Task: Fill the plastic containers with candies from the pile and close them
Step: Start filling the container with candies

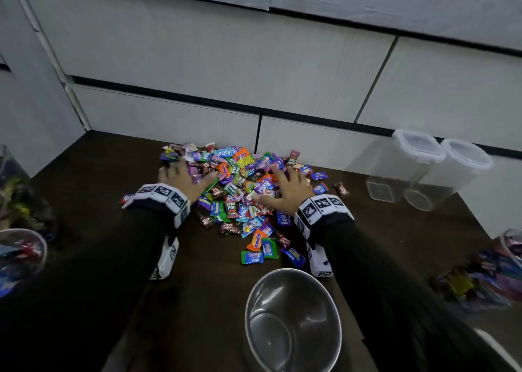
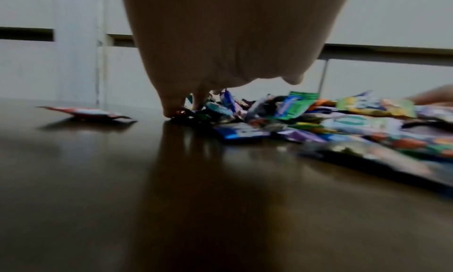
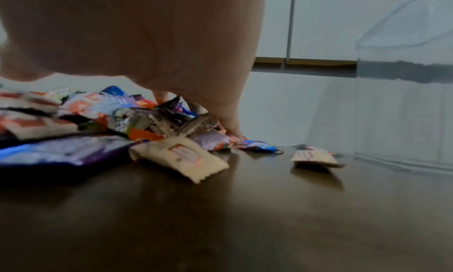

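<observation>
The dark bench (image 1: 118,173) carries everything here. On its far right, against the white cabinets, stand 2 clear containers (image 1: 440,171), side by side and touching, lids on, nothing inside that I can see. Near the front edge sits a steel bowl (image 1: 293,315), also bare inside. Between them, mid-bench, lies the pile (image 1: 240,190) of wrapped candies, with a few strays scattered toward the containers.

Those candies look light and crinkly, with slick wrappers, so I would expect them to slide and spill from a loose handful; scooping from both flanks and cupping underneath seems the surest hold. The containers look stiff but light and tall, likely to tip if knocked, best steadied by the body while the lid comes off.

The left hand (image 1: 183,178) is spread, fingertips planted on the pile's left edge down at the bench. The right hand (image 1: 288,189) is likewise splayed on the right side, fingers dug among wrappers. Neither has closed round anything; both press inward.
</observation>
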Motion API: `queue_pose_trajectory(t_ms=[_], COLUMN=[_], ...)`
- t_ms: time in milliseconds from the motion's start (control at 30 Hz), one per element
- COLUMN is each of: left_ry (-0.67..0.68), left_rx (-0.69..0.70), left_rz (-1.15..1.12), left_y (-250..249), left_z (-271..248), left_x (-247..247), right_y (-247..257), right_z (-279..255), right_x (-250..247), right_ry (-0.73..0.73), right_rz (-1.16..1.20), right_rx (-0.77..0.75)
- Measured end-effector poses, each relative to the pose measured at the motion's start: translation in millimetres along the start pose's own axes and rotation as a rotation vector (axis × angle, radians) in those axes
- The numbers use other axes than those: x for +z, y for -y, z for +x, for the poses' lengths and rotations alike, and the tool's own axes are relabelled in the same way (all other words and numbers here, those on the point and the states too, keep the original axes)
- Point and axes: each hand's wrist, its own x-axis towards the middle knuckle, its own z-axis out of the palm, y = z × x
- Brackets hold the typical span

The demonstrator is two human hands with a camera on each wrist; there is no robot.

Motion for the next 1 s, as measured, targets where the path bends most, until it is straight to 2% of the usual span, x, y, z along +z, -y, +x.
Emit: queue_pose_trajectory(t_ms=[67,167,400,600,767,1000], left_ry=[0.038,0.073,0.003,0.140,0.088,0.074], left_rx=[0.100,0.218,0.328,0.345,0.360,0.308], left_rz=[0.043,0.224,0.328,0.129,0.049,-0.025], left_y=[-14.6,-28.4,-36.4,-40.6,-31.1,-26.0], left_z=[-11.8,-28.9,-55.3,-60.9,-72.7,-94.6], left_x=[9.5,22.0,32.5,14.9,3.4,-14.8], right_y=[6.1,14.2,29.0,18.4,0.3,-15.6], right_z=[-4.9,-14.5,-28.4,-40.4,-61.8,-83.4], right_x=[0.2,2.3,1.8,-10.7,-20.9,-28.8], right_ry=[0.008,-0.002,0.053,0.092,0.039,0.039], right_rz=[-0.006,-0.038,-0.130,0.007,0.122,0.210], right_rx=[-0.046,-0.106,-0.135,-0.169,-0.121,-0.014])
